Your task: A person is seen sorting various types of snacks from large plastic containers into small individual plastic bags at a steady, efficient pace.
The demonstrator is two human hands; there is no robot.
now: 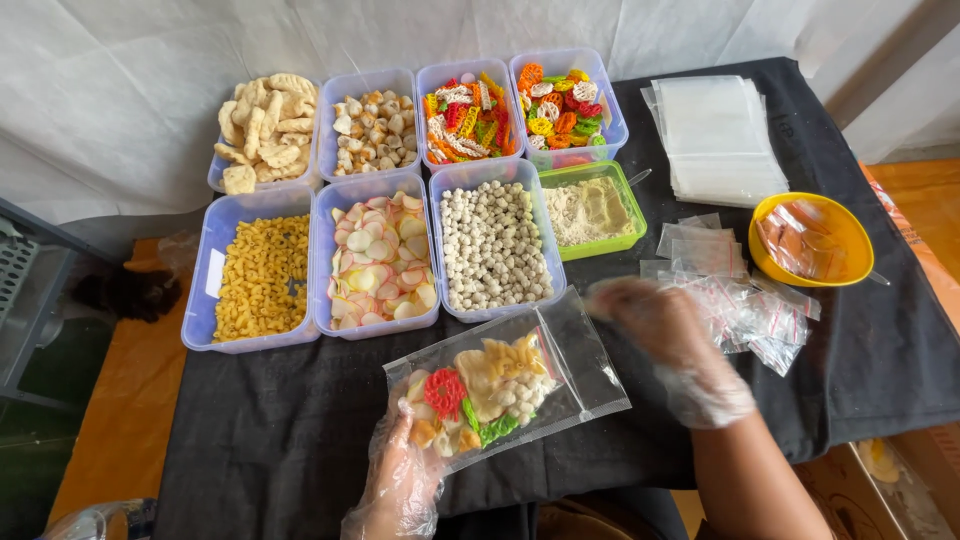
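A black-clothed worktop (300, 430) carries two rows of clear tubs at its far side, among them yellow curly crackers (262, 275) at the left, pink-edged chips (382, 262) and small pale balls (492, 245) beside them, with a green tub of powder (592, 210) further right. A stack of empty clear bags (715, 135) lies at the far right, a yellow bowl (812, 238) of sachets nearer, and a scatter of small seasoning sachets (745, 305) between them. Near the middle lies the clear bag of mixed crackers (505, 385), already partly filled. The gloved left hand (405, 470) holds its near corner in a closed grip. The gloved right hand (665, 330), blurred, hovers by the sachets; whether its grip is closed cannot be told. The filling seems nearly done, with a sachet apparently being fetched; adding it would call for the bag's mouth held open.
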